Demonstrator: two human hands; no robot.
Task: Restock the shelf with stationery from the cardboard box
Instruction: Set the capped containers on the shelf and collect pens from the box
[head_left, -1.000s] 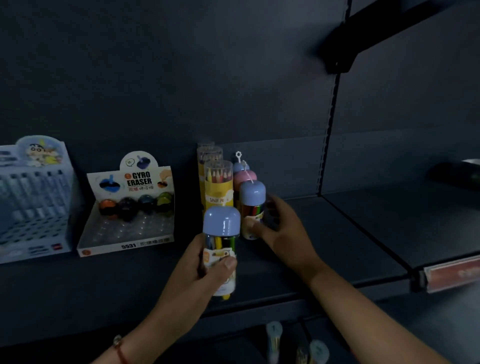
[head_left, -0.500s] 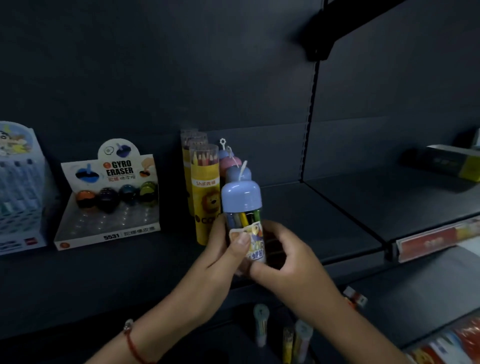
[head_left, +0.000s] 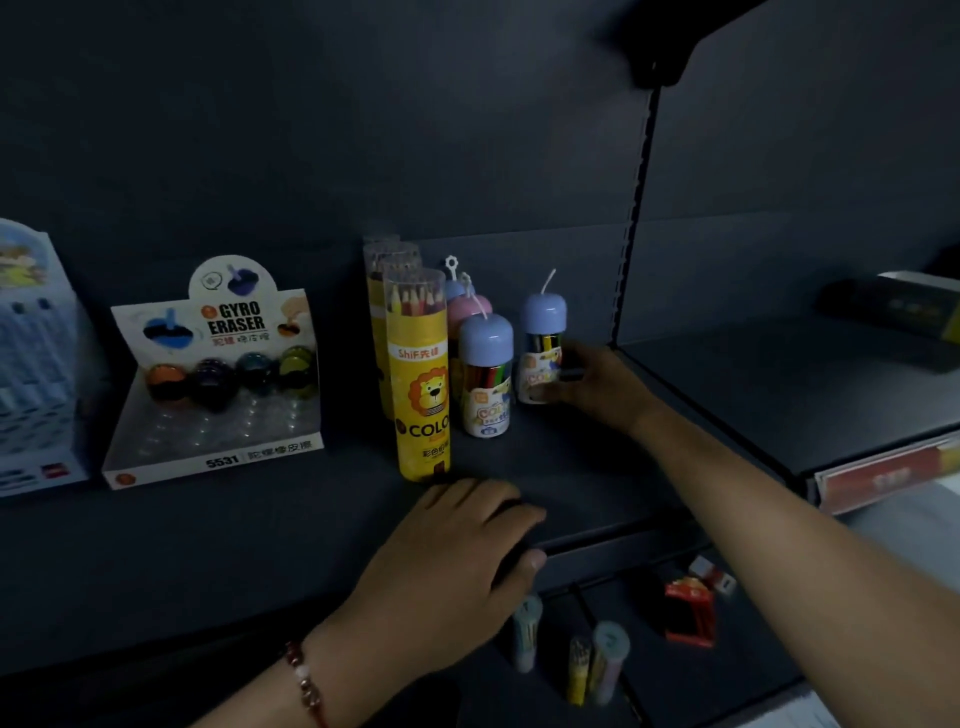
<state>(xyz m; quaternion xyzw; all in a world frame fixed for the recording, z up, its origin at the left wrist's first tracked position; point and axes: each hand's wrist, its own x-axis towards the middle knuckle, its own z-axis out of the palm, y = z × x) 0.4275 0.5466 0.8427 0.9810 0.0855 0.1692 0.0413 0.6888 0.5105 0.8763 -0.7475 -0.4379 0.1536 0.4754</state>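
Curled round the lower body of a blue-capped pencil tub (head_left: 542, 349), my right hand (head_left: 597, 384) held it upright on the shelf (head_left: 597, 467), towards the back wall and just right of a second blue-capped tub (head_left: 485, 376). A small gap showed between the two. My left hand (head_left: 457, 551) held nothing; it rested on the shelf's front edge, fingers over the top and thumb on the lip. The tall yellow pencil tube (head_left: 422, 384) stood left of the tubs, nearer the front edge, with more tubes and a pink-capped tub (head_left: 470, 306) behind it. The gyro eraser display (head_left: 218, 384) sat well to the left. The cardboard box was out of view.

To do this well, I judged, the tub wanted its base flat before I let go, label turned to the front, in line with its neighbour. It looked light and top-heavy, so I meant to open my fingers straight outward, not drag them across the cap.
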